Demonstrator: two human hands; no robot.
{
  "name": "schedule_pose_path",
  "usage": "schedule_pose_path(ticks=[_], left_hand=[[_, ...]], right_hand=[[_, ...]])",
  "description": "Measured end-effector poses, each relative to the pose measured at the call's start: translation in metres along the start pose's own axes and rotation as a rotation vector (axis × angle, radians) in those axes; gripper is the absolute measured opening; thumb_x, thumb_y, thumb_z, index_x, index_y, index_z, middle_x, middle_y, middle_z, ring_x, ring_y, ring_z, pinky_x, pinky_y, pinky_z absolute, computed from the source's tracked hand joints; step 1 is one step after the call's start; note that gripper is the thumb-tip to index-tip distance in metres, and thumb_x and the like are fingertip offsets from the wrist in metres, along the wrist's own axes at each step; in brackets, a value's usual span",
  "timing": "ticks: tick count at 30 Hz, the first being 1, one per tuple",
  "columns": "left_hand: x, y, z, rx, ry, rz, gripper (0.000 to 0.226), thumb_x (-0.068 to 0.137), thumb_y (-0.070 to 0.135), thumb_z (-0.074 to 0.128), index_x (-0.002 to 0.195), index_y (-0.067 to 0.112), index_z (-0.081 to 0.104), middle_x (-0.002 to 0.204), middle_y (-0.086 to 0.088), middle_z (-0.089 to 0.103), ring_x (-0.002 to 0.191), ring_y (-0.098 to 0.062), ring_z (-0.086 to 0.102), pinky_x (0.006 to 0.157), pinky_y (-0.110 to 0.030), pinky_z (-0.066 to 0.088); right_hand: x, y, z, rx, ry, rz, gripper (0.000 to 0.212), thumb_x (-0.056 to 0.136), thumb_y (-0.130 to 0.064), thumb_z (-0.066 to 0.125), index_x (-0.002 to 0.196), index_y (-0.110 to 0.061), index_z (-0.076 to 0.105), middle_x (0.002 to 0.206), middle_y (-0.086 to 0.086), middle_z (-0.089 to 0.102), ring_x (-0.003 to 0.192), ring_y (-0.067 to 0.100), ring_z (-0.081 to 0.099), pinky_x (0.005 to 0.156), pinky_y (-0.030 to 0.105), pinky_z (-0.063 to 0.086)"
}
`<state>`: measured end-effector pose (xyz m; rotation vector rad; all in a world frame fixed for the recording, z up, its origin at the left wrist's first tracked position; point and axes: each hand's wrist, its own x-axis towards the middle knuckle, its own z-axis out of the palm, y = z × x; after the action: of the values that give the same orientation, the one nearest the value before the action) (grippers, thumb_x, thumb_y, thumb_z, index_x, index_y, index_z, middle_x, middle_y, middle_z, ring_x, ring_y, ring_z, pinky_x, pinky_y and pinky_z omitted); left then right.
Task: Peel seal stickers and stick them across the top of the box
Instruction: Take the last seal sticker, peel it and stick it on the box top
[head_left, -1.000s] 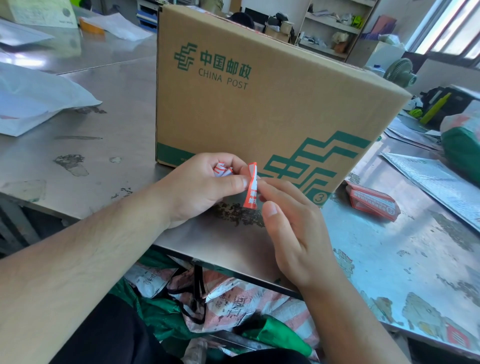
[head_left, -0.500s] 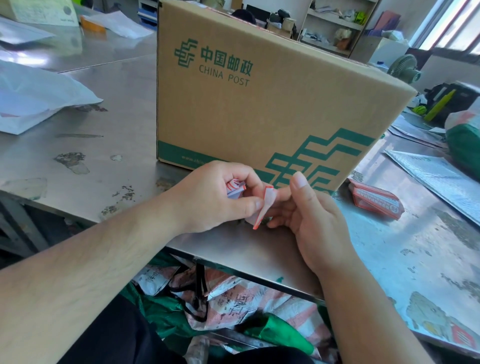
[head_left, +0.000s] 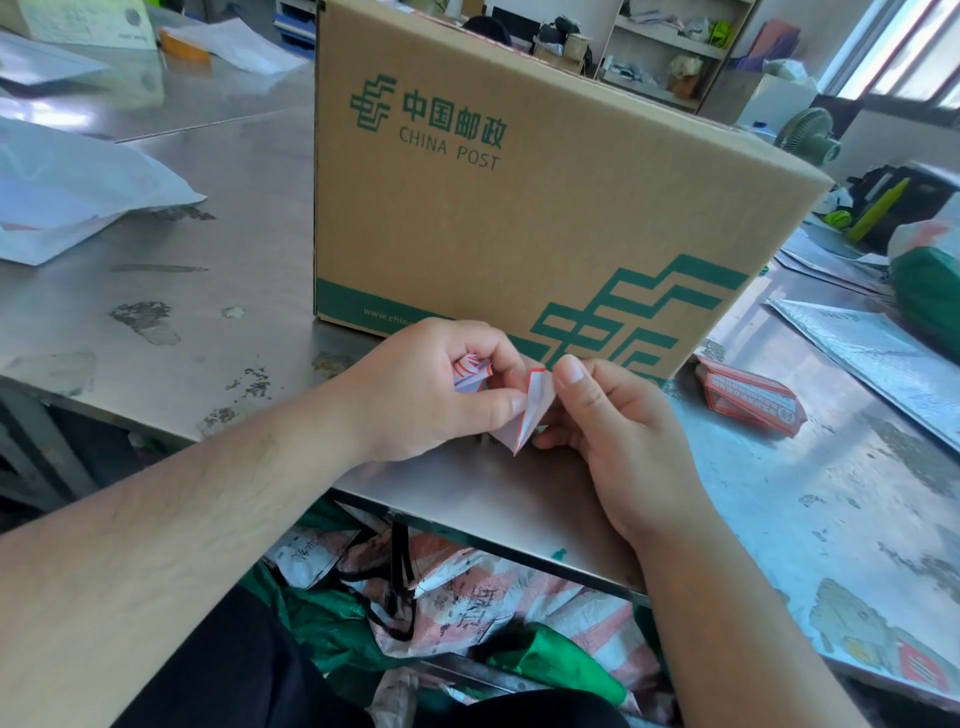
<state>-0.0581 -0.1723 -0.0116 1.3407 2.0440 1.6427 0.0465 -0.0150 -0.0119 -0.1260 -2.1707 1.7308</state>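
Note:
A tall brown China Post cardboard box (head_left: 519, 197) stands on the steel table (head_left: 218, 234), just beyond my hands. My left hand (head_left: 431, 389) pinches a small seal sticker (head_left: 530, 410) between thumb and fingers and keeps a crumpled red-and-white scrap (head_left: 470, 371) tucked in its palm. The sticker shows its pale back with a red edge. My right hand (head_left: 618, 415) pinches the sticker's other side, thumb up against it. Both hands hover over the table's front edge. The box top is hidden from this angle.
A folded stack of red stickers (head_left: 748, 395) lies right of the box. White plastic mailers (head_left: 78, 192) lie at the left, a padded envelope (head_left: 872, 353) and a green bag (head_left: 930, 291) at the right. Sacks (head_left: 467, 597) fill the floor under the table.
The sticker has turned from its red printed face to its pale back. My right thumb has come up against it, and both hands have shifted slightly toward me.

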Motion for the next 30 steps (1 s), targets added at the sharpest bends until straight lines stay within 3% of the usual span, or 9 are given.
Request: schedule_pose_path(ticks=[3,6,10,13,18,23,26,28,30], left_hand=[[0.000,0.000,-0.002,-0.070,-0.031,-0.007,0.007,0.079,0.025,0.068,0.079,0.019,0.065,0.079,0.001,0.071,0.074,-0.017,0.062,0.073,-0.028,0.047],[0.000,0.000,-0.003,-0.139,-0.042,-0.002,0.003,0.080,0.015,0.065,0.079,0.013,0.064,0.072,0.016,0.067,0.067,-0.001,0.057,0.067,-0.014,0.042],[0.001,0.002,-0.005,-0.297,0.004,-0.024,0.009,0.080,0.007,0.067,0.077,0.008,0.059,0.059,0.014,0.057,0.054,0.001,0.048,0.055,-0.009,0.038],[0.001,0.001,-0.010,-0.458,0.041,-0.090,0.011,0.071,0.021,0.066,0.072,0.014,0.057,0.052,0.015,0.041,0.044,-0.004,0.030,0.044,-0.015,0.023],[0.004,-0.001,-0.012,-0.479,0.080,-0.152,0.009,0.072,0.017,0.058,0.074,0.012,0.050,0.045,0.009,0.043,0.042,-0.007,0.028,0.041,-0.018,0.018],[0.003,-0.001,-0.007,-0.335,0.061,-0.134,0.014,0.074,0.033,0.063,0.069,0.021,0.057,0.059,0.007,0.034,0.053,-0.012,0.026,0.046,-0.022,0.020],[0.002,0.003,-0.002,-0.249,0.018,-0.123,0.039,0.084,0.057,0.055,0.064,0.024,0.050,0.061,0.005,0.036,0.059,-0.016,0.029,0.053,-0.028,0.023],[0.002,0.004,-0.002,-0.154,0.005,-0.102,0.058,0.074,0.079,0.051,0.065,0.022,0.048,0.065,0.001,0.032,0.061,-0.018,0.028,0.056,-0.030,0.022],[0.002,0.004,-0.002,-0.070,0.013,-0.083,0.070,0.065,0.086,0.051,0.070,0.016,0.052,0.065,0.000,0.036,0.061,-0.016,0.031,0.057,-0.029,0.023]], right_hand=[[0.001,0.002,-0.001,-0.019,0.013,-0.018,0.036,0.092,-0.047,0.058,0.076,-0.017,0.072,0.082,0.019,0.070,0.076,0.025,0.064,0.073,0.041,0.053],[0.003,0.004,-0.001,-0.002,0.034,-0.007,0.034,0.091,-0.048,0.057,0.076,-0.022,0.073,0.081,0.012,0.071,0.076,0.023,0.063,0.073,0.040,0.051],[0.005,0.007,-0.002,0.029,0.064,0.002,0.033,0.092,-0.047,0.056,0.078,-0.023,0.073,0.081,0.007,0.072,0.079,0.023,0.065,0.073,0.043,0.051],[0.005,0.007,-0.003,0.065,0.098,0.003,0.031,0.093,-0.040,0.054,0.076,-0.023,0.073,0.074,0.003,0.071,0.073,0.019,0.065,0.070,0.041,0.047],[0.004,0.006,-0.003,0.083,0.149,-0.012,0.031,0.093,-0.038,0.055,0.078,-0.020,0.076,0.072,0.002,0.071,0.071,0.019,0.066,0.069,0.043,0.049],[0.003,0.006,-0.002,0.043,0.137,-0.033,0.032,0.094,-0.039,0.056,0.074,-0.022,0.074,0.074,0.003,0.070,0.075,0.024,0.065,0.074,0.053,0.053],[0.002,0.005,-0.002,0.023,0.135,-0.036,0.032,0.095,-0.039,0.055,0.074,-0.023,0.073,0.074,0.003,0.069,0.076,0.025,0.064,0.075,0.052,0.053],[0.002,0.005,-0.001,-0.005,0.126,-0.043,0.033,0.095,-0.040,0.055,0.074,-0.021,0.073,0.076,0.006,0.070,0.076,0.027,0.065,0.076,0.055,0.054],[0.001,0.004,0.000,-0.025,0.118,-0.046,0.034,0.094,-0.041,0.056,0.075,-0.017,0.072,0.077,0.011,0.070,0.076,0.028,0.065,0.077,0.057,0.055]])
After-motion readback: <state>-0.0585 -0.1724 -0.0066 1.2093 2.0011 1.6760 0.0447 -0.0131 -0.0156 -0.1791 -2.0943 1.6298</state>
